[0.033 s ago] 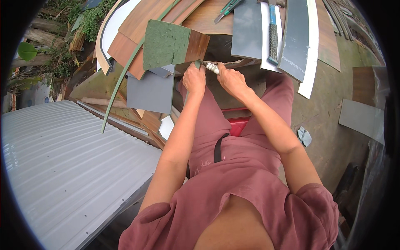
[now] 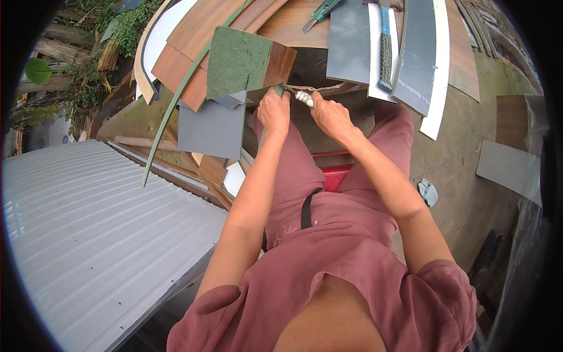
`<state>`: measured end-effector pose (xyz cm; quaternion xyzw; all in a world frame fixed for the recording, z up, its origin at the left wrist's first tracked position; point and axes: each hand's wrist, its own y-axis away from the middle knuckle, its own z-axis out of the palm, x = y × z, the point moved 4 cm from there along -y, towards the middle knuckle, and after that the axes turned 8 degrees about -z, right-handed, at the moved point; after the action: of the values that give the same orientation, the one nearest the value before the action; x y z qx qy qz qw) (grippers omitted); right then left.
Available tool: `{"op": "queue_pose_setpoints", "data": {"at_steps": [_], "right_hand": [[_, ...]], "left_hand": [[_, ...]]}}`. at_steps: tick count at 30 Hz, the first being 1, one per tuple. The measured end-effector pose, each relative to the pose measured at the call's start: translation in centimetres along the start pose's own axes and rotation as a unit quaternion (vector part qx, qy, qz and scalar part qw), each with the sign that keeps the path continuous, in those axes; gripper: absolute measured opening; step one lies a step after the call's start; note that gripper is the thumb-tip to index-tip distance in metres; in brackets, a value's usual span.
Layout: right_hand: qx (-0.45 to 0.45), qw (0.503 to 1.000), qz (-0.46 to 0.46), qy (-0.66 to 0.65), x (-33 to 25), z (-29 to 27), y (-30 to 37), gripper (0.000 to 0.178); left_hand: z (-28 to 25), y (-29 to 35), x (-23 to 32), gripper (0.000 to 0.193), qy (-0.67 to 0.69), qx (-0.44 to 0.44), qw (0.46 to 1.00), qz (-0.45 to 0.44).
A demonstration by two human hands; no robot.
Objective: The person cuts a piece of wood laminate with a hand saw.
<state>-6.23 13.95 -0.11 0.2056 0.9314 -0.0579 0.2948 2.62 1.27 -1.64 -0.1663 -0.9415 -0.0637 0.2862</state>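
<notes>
My left hand [image 2: 274, 111] is closed on a narrow green strip [image 2: 279, 90], whose end sticks up past the fingers. Close on its right, my right hand [image 2: 332, 115] grips a tool with a white wrapped handle [image 2: 304, 98]. The tool's thin tip points toward the strip; its exact kind is hard to make out. Just beyond both hands stands a block-like piece with a rough green face [image 2: 237, 61] and a wood-grain side [image 2: 279, 66]. A long, curved green strip [image 2: 170, 105] runs from the boards down to the left.
Wood-grain boards [image 2: 293, 24] and grey panels [image 2: 350, 47] lie ahead. A hammer with a blue-and-black handle [image 2: 385, 53] and a green utility knife [image 2: 321, 14] rest on them. Corrugated metal sheet [image 2: 105, 234] spreads at left. A crumpled cloth [image 2: 428, 192] lies on the ground at right.
My right hand and the white-handled tool have shifted slightly right and nearer to me. The green-faced piece has moved a little to the right. My left hand has hardly moved.
</notes>
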Motion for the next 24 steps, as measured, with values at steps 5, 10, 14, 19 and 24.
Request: {"op": "queue_pose_setpoints", "data": {"at_steps": [5,10,14,19,24], "right_hand": [[-0.023,0.999,0.025,0.016,2.6,-0.1,5.6,0.017],[-0.006,1.0,0.006,0.016,1.2,0.3,1.7,0.014],[0.03,0.999,-0.014,0.001,0.1,0.6,-1.4,0.013],[-0.01,1.0,-0.005,0.02,1.8,-0.2,3.1,0.013],[-0.04,0.998,0.034,0.025,2.2,-0.7,5.3,0.015]], "left_hand": [[-0.1,-0.3,-0.4,0.031,-0.01,0.013,1.0,0.005],[-0.2,-0.2,0.0,0.031,-0.01,0.0,1.0,-0.007],[0.3,-0.1,0.1,0.031,-0.008,-0.01,1.0,-0.001],[-0.1,-0.1,-0.2,0.031,-0.011,-0.004,1.0,-0.006],[-0.4,-0.2,0.0,0.032,-0.011,0.008,1.0,-0.001]]}}
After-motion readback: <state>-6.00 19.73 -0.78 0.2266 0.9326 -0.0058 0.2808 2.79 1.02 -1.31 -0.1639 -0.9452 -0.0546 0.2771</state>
